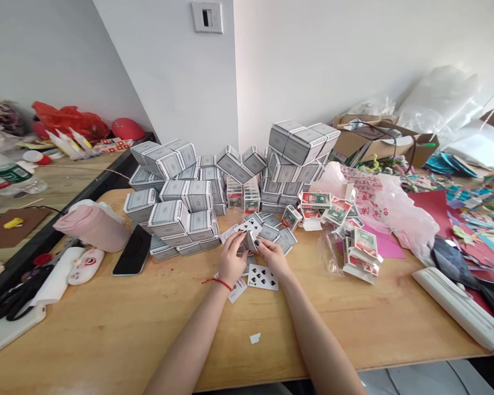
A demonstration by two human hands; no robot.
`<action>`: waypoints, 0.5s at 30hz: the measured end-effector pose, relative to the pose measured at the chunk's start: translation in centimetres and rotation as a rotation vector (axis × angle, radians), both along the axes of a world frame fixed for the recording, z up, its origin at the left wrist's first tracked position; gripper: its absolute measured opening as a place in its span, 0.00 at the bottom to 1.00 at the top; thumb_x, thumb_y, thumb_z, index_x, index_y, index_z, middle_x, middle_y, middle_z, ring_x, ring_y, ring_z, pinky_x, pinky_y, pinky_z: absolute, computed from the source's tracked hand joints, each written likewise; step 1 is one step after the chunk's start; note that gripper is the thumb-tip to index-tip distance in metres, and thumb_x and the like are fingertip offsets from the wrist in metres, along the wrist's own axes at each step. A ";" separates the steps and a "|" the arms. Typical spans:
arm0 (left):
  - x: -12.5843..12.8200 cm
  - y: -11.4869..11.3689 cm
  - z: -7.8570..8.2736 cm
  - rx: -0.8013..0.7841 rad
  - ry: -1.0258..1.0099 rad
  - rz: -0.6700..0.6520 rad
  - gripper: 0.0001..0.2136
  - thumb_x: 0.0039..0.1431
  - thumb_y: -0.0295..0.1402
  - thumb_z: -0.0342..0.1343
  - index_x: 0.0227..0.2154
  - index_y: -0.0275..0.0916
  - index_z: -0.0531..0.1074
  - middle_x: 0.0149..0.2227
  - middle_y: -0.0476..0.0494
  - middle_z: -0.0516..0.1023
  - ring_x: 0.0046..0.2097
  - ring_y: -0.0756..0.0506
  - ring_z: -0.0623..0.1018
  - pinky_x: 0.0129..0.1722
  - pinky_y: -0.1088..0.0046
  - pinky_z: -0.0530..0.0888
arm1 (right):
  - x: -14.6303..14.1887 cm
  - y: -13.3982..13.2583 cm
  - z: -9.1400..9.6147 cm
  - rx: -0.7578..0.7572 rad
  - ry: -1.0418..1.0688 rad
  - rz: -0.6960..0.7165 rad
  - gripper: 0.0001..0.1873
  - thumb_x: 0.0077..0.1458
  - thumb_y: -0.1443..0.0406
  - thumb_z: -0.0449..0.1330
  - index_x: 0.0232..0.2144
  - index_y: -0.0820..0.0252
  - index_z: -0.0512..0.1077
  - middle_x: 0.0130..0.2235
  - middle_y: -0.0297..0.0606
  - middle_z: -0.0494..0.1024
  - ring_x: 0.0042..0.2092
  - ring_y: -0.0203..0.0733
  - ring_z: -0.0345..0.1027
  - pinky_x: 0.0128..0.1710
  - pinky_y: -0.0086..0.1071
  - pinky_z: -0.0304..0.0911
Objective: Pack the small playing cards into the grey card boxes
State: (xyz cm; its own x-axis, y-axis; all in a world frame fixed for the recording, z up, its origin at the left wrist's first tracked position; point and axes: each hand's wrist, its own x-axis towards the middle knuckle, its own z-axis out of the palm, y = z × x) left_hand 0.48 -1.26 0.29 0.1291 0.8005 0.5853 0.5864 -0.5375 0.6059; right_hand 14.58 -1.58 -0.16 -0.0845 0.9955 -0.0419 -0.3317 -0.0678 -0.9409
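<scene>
Between my two hands is a bent playing card, its patterned back partly showing. My left hand, with a red string at the wrist, pinches it from the left. From the right, the fingers of my right hand close on it too. Beneath and around my hands lie loose cards, among them a face-up spade card and several face-down cards. Just beyond stand blocks folded from cards: a left stack, a right stack and a middle pair. My palms hide some of the cards.
Opened card boxes lie to the right beside a plastic bag. On the left are a black phone and a pink roll. A paper scrap lies near the front; a white long device is far right.
</scene>
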 end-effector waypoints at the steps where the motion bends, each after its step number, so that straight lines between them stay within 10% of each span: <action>1: 0.0 0.0 0.0 0.001 0.000 -0.003 0.24 0.47 0.20 0.52 0.49 0.41 0.63 0.49 0.42 0.68 0.51 0.44 0.68 0.51 0.63 0.68 | 0.0 0.0 0.0 0.014 -0.006 0.020 0.17 0.45 0.54 0.59 0.34 0.60 0.74 0.35 0.39 0.76 0.37 0.43 0.69 0.40 0.37 0.64; 15: -0.2 0.0 -0.1 0.026 0.016 0.002 0.23 0.47 0.21 0.52 0.49 0.41 0.63 0.48 0.42 0.69 0.50 0.43 0.68 0.49 0.61 0.69 | -0.4 -0.3 0.7 0.025 -0.116 0.082 0.24 0.46 0.48 0.55 0.38 0.58 0.73 0.36 0.38 0.76 0.37 0.44 0.70 0.36 0.37 0.68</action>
State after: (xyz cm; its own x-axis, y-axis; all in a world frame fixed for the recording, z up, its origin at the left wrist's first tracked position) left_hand 0.30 -1.21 0.20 0.1375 0.7851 0.6040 0.5970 -0.5522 0.5819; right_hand 14.21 -1.87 0.52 -0.1618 0.9863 -0.0311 -0.2146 -0.0660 -0.9745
